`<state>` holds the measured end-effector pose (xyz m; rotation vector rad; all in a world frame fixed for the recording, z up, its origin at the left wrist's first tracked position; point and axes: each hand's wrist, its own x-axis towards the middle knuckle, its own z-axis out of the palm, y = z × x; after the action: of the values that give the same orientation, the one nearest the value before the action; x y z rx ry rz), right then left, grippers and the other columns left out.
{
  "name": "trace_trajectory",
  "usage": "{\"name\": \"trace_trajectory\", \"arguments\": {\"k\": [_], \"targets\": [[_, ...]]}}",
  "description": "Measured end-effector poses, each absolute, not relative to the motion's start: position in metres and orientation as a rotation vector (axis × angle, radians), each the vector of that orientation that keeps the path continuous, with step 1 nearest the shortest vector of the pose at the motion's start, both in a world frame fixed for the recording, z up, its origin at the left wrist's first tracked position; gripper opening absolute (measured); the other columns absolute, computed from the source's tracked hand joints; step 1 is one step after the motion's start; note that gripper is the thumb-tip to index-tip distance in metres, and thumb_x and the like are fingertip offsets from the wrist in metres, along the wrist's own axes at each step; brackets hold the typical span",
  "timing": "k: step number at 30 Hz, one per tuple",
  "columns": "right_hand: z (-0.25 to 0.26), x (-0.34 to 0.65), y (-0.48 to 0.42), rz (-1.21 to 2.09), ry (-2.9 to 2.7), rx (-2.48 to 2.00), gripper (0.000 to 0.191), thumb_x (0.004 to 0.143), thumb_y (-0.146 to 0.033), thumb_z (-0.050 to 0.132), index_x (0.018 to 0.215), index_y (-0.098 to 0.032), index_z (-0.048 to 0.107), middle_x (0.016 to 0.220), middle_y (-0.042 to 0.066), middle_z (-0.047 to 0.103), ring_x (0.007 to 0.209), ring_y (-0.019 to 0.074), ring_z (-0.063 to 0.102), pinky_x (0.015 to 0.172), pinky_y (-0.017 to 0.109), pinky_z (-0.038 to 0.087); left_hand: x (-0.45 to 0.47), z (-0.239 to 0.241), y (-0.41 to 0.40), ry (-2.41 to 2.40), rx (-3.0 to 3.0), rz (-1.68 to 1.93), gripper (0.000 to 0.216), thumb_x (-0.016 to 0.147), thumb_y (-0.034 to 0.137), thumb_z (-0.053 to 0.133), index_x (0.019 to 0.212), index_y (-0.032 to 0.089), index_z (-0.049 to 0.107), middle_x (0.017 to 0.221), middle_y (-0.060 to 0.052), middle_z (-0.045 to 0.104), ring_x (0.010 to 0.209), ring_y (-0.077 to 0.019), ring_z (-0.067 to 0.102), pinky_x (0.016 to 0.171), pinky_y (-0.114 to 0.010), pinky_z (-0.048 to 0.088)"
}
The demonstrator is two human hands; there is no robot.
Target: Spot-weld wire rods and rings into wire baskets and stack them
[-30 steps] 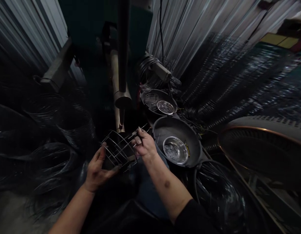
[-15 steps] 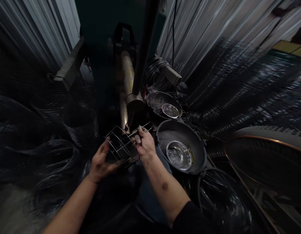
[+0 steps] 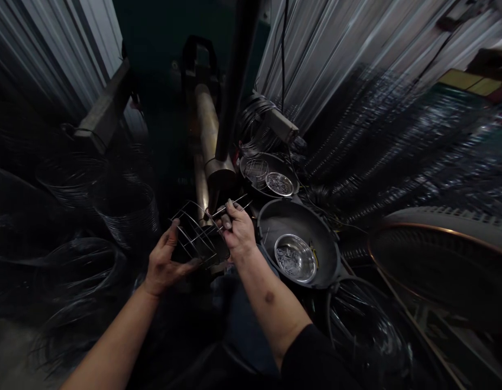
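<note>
A small wire frame (image 3: 196, 233) of curved metal rods is held between both hands under a brass-coloured machine head (image 3: 219, 174). My left hand (image 3: 163, 262) cups its near left side, thumb and fingers gripping the frame. My right hand (image 3: 237, 230) pinches a few thin straight wire rods (image 3: 235, 204) that lie across the frame's top right edge.
A dark round pan (image 3: 300, 227) to the right holds a steel bowl (image 3: 295, 257) of small metal pieces. A second pan (image 3: 267, 173) with a bowl sits behind it. Coils of dark wire (image 3: 92, 265) lie left; stacked wire guards (image 3: 417, 157) and a large round grille (image 3: 442, 254) stand right.
Both hands and the wire frame stay together under the machine head, shifting only slightly. The view tilted a little.
</note>
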<state>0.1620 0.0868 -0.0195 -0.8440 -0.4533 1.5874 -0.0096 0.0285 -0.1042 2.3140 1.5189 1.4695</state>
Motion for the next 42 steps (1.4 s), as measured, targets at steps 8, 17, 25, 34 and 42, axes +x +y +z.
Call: {"name": "trace_trajectory", "arguments": {"k": [8,17,25,34,42], "targets": [[-0.013,0.162,0.091,1.573,-0.438,-0.842,0.029,0.078,-0.028,0.068,0.069,-0.02,0.042,0.047,-0.012,0.045,0.032,0.0009,0.026,0.04,0.017,0.032,-0.009,-0.101,0.032,1.541,2.286,1.438,0.104,0.065,0.047,0.076,0.148,0.02,0.02,0.138,-0.013,0.049,0.116,-0.0295,0.055,0.098,-0.042,0.048],[-0.012,0.161,0.094,1.572,-0.409,-0.854,0.025,0.082,-0.026,0.063,0.069,-0.019,0.042,0.048,-0.011,0.05,0.031,0.0009,0.027,0.04,0.016,0.034,-0.009,-0.103,0.033,1.526,2.236,1.452,0.102,0.064,0.048,0.077,0.147,0.021,0.025,0.134,-0.012,0.052,0.114,-0.0293,0.057,0.096,-0.042,0.05],[-0.013,0.164,0.091,1.552,-0.419,-0.832,0.024,0.075,-0.024,0.069,0.068,-0.019,0.046,0.048,-0.011,0.048,0.035,0.0029,0.038,0.041,0.017,0.037,-0.001,-0.104,0.029,1.472,2.035,1.479,0.099,0.062,0.043,0.079,0.145,0.023,0.03,0.13,-0.012,0.055,0.11,-0.0283,0.059,0.096,-0.045,0.049],[-0.017,0.186,0.077,1.543,-0.569,-0.941,0.03,0.064,-0.024,0.076,0.069,-0.018,0.047,0.05,-0.008,0.057,0.037,0.0053,0.047,0.034,0.015,0.03,0.003,-0.12,0.019,1.487,1.797,1.486,0.1,0.061,0.039,0.081,0.145,0.02,0.03,0.133,-0.013,0.052,0.112,-0.0264,0.058,0.098,-0.044,0.048],[-0.013,0.168,0.074,1.52,-0.516,-0.857,0.024,0.071,-0.023,0.072,0.071,-0.018,0.049,0.05,-0.007,0.059,0.036,0.006,0.05,0.037,0.015,0.035,0.004,-0.126,0.024,1.459,1.833,1.554,0.103,0.06,0.039,0.082,0.145,0.021,0.028,0.137,-0.014,0.048,0.112,-0.027,0.058,0.096,-0.044,0.05]]}}
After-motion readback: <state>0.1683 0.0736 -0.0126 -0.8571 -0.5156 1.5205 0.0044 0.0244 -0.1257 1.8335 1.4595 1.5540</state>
